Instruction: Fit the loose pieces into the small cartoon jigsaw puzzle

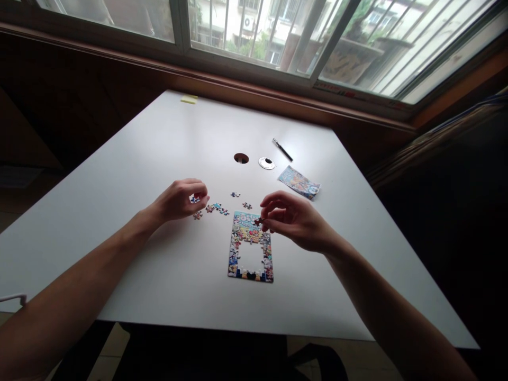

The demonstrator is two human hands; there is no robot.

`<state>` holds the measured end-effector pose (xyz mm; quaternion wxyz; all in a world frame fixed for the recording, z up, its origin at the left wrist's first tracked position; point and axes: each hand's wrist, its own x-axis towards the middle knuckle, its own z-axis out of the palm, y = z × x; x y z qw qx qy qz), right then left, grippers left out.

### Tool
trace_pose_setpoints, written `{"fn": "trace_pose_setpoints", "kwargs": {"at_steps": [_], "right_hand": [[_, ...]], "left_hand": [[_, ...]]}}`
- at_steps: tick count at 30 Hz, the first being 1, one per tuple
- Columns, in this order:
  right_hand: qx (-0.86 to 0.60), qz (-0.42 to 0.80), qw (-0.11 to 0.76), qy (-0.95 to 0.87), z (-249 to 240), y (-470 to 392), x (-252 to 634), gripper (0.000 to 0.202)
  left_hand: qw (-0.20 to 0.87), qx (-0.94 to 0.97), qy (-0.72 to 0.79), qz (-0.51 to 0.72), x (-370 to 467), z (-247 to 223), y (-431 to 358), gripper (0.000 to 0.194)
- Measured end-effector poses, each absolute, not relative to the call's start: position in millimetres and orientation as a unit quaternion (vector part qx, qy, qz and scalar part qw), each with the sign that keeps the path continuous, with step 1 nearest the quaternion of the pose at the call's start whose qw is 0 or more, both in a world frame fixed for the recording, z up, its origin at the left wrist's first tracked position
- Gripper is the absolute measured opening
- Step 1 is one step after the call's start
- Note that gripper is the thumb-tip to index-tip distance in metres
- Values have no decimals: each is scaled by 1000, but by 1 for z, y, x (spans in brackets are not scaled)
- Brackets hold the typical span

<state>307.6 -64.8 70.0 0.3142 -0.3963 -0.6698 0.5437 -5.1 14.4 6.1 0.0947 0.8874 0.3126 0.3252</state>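
A jigsaw puzzle (232,248) lies on the white table with its border and upper part joined and a bare gap in the middle. Over its upper right edge, my right hand (296,219) pinches a dark puzzle piece (258,221) between thumb and fingers. My left hand (180,198) hovers at the left, its fingers curled and the tips close together. A bluish piece (194,199) shows within that curl; whether it is held or lies behind is unclear. Several loose pieces (217,208) lie beside the left fingertips, and others (246,206) above the puzzle.
Beyond the right hand lies a printed picture sheet (299,182). A black pen (282,150), a round metal cover (266,163) and a hole (241,158) in the table (190,137) are farther back. Yellow tape (189,99) marks the far edge, below a window.
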Motion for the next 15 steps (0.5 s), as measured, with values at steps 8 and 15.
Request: {"fn": "trace_pose_setpoints", "kwargs": {"at_steps": [8,15], "right_hand": [[-391,549,282,-683,64,-66,306,24],[-394,546,240,-699,54,-64,297,26]], "left_hand": [[171,872,211,407,39,22,-23,15],[271,864,177,385,61,14,-44,26]]}}
